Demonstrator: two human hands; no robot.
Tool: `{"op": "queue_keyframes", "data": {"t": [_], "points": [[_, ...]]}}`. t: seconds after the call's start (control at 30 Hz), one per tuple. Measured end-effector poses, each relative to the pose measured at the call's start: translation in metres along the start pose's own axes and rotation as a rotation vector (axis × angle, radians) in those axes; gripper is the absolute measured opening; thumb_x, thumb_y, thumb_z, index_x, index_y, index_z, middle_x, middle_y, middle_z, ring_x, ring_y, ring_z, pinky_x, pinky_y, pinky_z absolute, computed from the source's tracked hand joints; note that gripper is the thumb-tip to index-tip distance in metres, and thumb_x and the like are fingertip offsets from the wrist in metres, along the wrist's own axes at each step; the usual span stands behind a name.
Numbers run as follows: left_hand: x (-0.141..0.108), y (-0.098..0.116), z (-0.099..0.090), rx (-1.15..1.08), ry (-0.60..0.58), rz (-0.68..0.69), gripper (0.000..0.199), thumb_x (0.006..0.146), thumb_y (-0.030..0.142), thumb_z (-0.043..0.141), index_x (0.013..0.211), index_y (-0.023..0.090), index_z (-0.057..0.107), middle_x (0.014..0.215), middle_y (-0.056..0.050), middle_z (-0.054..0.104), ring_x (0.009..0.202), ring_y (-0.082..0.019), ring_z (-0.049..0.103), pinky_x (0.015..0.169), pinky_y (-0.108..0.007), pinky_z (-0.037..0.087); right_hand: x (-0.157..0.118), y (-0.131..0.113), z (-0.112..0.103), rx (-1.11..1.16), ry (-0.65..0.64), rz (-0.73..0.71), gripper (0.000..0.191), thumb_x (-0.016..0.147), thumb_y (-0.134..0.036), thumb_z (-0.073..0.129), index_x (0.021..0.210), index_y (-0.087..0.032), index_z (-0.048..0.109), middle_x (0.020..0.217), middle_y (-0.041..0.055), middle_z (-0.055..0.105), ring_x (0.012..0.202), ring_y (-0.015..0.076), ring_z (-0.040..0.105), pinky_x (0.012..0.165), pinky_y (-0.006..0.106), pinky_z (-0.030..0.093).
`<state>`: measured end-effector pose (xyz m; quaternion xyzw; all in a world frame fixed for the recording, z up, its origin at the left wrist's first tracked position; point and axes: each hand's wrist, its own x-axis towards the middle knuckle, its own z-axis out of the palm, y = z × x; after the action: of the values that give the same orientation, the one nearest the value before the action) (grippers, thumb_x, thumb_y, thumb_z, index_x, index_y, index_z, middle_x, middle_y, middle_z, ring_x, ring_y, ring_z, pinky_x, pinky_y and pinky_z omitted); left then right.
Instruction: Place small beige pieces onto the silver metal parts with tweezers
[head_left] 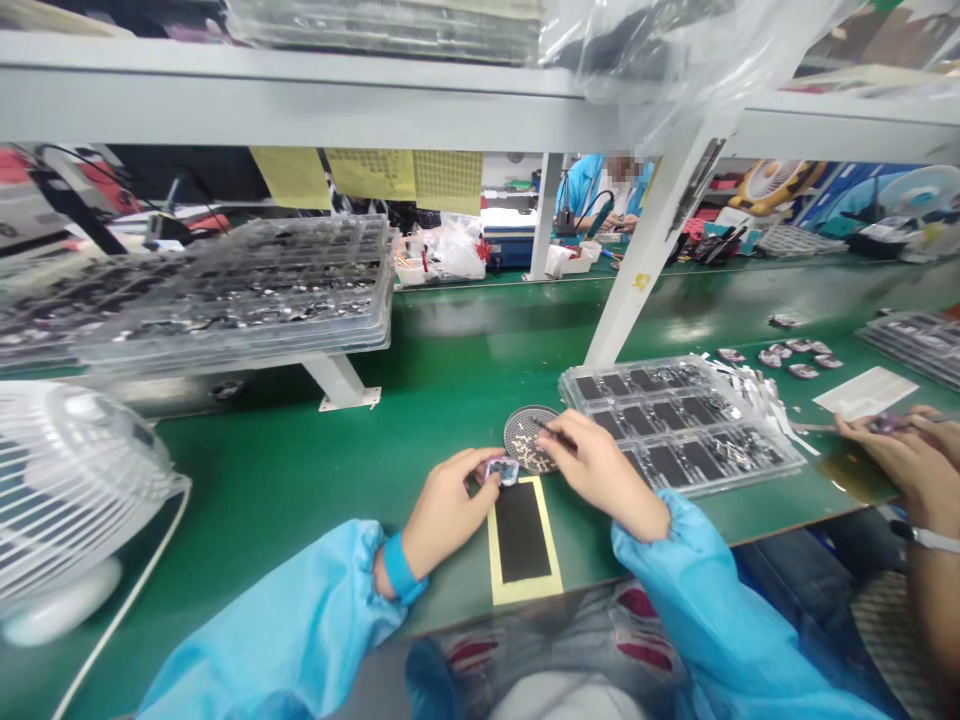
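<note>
Between its thumb and fingers, my left hand [454, 498] holds a small rounded part [502, 471] with a purplish rim and a shiny, dark inside. My right hand [596, 460] is closed in a pinch on thin dark tweezers [543, 430], mostly hidden by the fingers. Their tip is over a round grey perforated dish [514, 415] that holds many tiny pale pieces [531, 452]. Just below the small part lies a black rectangular pad [523, 535] on a yellow sheet [498, 590]. Whether the tweezers grip a tiny piece is too small to tell.
Clear compartment trays [675, 425] with dark pieces stand right of my hand, beside white strips [757, 400] and several loose parts [802, 371]. A co-worker's hands [900, 450] are at the far right. Stacked trays [247, 290] and a white fan [75, 490] occupy the left.
</note>
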<state>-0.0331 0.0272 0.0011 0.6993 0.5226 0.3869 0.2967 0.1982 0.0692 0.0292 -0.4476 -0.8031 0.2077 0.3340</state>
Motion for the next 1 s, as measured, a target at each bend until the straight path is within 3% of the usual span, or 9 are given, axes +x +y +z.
{"op": "queue_keyframes", "data": {"t": [0.1, 0.17, 0.3, 0.4, 0.47, 0.53, 0.6, 0.73, 1.0], "points": [[0.013, -0.019, -0.008, 0.025, 0.081, -0.065, 0.028, 0.093, 0.031, 0.059, 0.119, 0.022, 0.065, 0.083, 0.001, 0.065, 0.074, -0.016, 0.06, 0.071, -0.027, 0.045, 0.009, 0.01, -0.008, -0.2, 0.01, 0.049, 0.019, 0.101, -0.021, 0.053, 0.093, -0.019, 0.07, 0.089, 0.0061, 0.062, 0.081, 0.0191, 0.06, 0.077, 0.033, 0.046], [0.025, -0.035, -0.015, 0.077, 0.122, -0.078, 0.03, 0.093, 0.036, 0.059, 0.119, 0.021, 0.064, 0.083, 0.001, 0.065, 0.075, -0.016, 0.061, 0.073, -0.027, 0.046, 0.008, 0.009, -0.013, -0.162, 0.017, 0.058, 0.019, 0.1, -0.022, 0.054, 0.094, -0.019, 0.072, 0.089, 0.0056, 0.063, 0.082, 0.0194, 0.061, 0.077, 0.033, 0.046], [0.059, -0.068, -0.035, 0.177, 0.191, -0.094, 0.039, 0.09, 0.043, 0.059, 0.121, 0.02, 0.066, 0.089, -0.002, 0.068, 0.082, -0.019, 0.064, 0.078, -0.029, 0.048, -0.014, -0.011, -0.024, 0.082, 0.096, 0.112, 0.024, 0.1, -0.033, 0.059, 0.084, -0.019, 0.07, 0.082, 0.0029, 0.062, 0.08, 0.0179, 0.06, 0.074, 0.03, 0.046], [0.095, -0.087, -0.052, 0.219, 0.248, -0.141, 0.051, 0.091, 0.049, 0.051, 0.125, 0.014, 0.065, 0.091, -0.008, 0.069, 0.086, -0.024, 0.065, 0.083, -0.034, 0.051, -0.042, -0.026, -0.026, 0.314, 0.014, 0.195, 0.039, 0.102, -0.045, 0.055, 0.076, -0.019, 0.068, 0.075, 0.0011, 0.06, 0.07, 0.0146, 0.06, 0.066, 0.027, 0.047], [0.118, -0.097, -0.062, 0.278, 0.306, -0.159, 0.06, 0.09, 0.053, 0.052, 0.13, 0.01, 0.063, 0.107, -0.015, 0.069, 0.104, -0.032, 0.063, 0.098, -0.044, 0.048, -0.06, -0.03, -0.021, 0.472, -0.075, 0.289, 0.044, 0.102, -0.05, 0.052, 0.079, -0.017, 0.071, 0.075, 0.0007, 0.062, 0.059, 0.0114, 0.059, 0.056, 0.024, 0.046], [0.133, -0.106, -0.068, 0.387, 0.379, -0.176, 0.073, 0.087, 0.057, 0.056, 0.139, 0.006, 0.056, 0.127, -0.024, 0.061, 0.125, -0.044, 0.051, 0.11, -0.058, 0.037, -0.075, -0.026, -0.009, 0.56, -0.103, 0.334, 0.05, 0.103, -0.053, 0.049, 0.077, -0.016, 0.072, 0.072, 0.001, 0.063, 0.054, 0.0102, 0.059, 0.053, 0.023, 0.045], [0.139, -0.115, -0.071, 0.555, 0.384, -0.182, 0.075, 0.088, 0.059, 0.052, 0.144, 0.009, 0.052, 0.134, -0.025, 0.056, 0.129, -0.046, 0.047, 0.11, -0.059, 0.037, -0.084, -0.019, 0.003, 0.546, -0.051, 0.315, 0.056, 0.104, -0.052, 0.046, 0.067, -0.016, 0.068, 0.063, 0.0005, 0.06, 0.055, 0.0108, 0.059, 0.057, 0.023, 0.046], [0.133, -0.13, -0.07, 0.686, 0.302, -0.1, 0.067, 0.09, 0.057, 0.047, 0.141, 0.015, 0.056, 0.132, -0.018, 0.059, 0.127, -0.038, 0.054, 0.11, -0.049, 0.043, -0.09, -0.008, 0.021, 0.393, 0.076, 0.236, 0.06, 0.105, -0.046, 0.044, 0.054, -0.017, 0.057, 0.057, -0.0001, 0.056, 0.063, 0.0127, 0.059, 0.071, 0.026, 0.045], [0.133, -0.139, -0.073, 0.706, 0.278, -0.106, 0.074, 0.088, 0.062, 0.041, 0.143, 0.014, 0.054, 0.133, -0.017, 0.059, 0.129, -0.035, 0.054, 0.112, -0.047, 0.043, -0.086, -0.006, 0.025, 0.343, 0.076, 0.255, 0.053, 0.1, -0.038, 0.054, 0.051, -0.017, 0.053, 0.052, -0.0031, 0.051, 0.059, 0.0121, 0.055, 0.071, 0.027, 0.042]]}}
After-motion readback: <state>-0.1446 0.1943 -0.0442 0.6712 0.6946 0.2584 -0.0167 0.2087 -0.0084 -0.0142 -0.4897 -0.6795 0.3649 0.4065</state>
